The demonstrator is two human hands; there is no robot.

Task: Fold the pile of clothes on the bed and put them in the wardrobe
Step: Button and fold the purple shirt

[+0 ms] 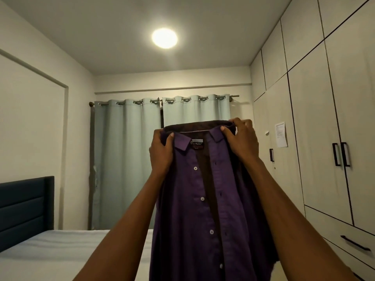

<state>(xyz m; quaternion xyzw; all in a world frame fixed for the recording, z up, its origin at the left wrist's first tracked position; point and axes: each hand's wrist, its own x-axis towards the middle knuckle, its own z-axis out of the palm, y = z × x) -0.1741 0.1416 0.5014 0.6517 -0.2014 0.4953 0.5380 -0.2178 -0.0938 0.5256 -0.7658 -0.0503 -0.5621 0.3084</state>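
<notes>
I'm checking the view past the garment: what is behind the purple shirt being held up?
Behind the purple shirt hang the pale curtains, with the bed lower down. Whatever lies directly behind the cloth is hidden.

The hanging purple shirt [190,199], held up by both hands, blocks the middle of the view. To its left, open air lies above the bed [50,250]. To its right, the wardrobe [316,138] stands near with all doors closed.

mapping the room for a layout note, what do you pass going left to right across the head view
headboard → curtains → left hand → purple shirt → right hand → paper notice → wardrobe
</notes>
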